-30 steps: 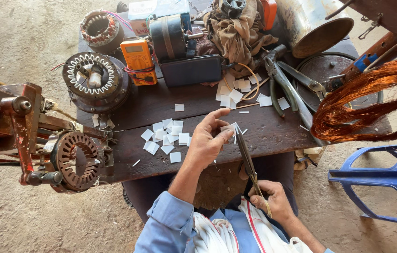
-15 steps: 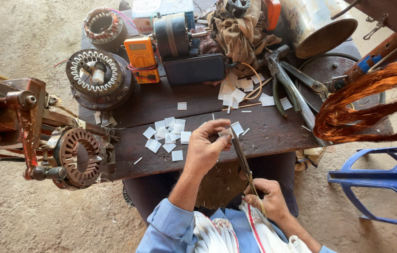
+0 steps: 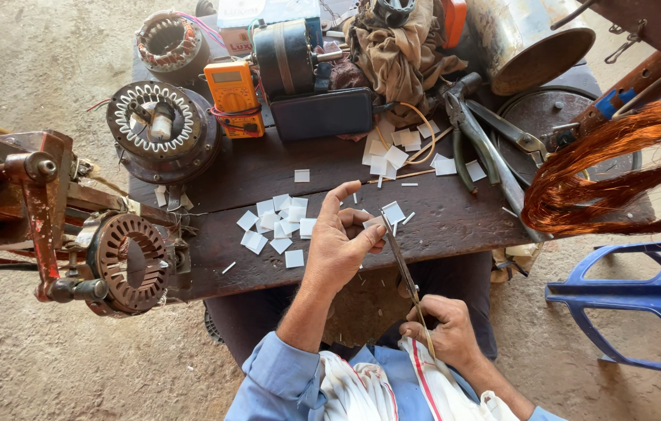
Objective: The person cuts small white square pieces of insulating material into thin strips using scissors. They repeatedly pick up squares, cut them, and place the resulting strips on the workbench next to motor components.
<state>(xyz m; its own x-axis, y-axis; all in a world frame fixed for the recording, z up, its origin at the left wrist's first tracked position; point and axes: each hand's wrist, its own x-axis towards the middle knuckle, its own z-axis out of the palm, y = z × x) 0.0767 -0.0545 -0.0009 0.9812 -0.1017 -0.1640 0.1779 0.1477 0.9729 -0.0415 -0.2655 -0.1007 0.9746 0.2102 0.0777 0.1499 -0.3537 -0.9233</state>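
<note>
dark wood bench on dirt floor | L hand pinching paper strip | R hand gripping scissors

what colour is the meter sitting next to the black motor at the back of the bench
Orange, with a grey screen; the meter shows in the head view.

Bare, dusty concrete floor all round under bright daylight; dark wooden workbench at centre; blue plastic chair at four o'clock.
</note>
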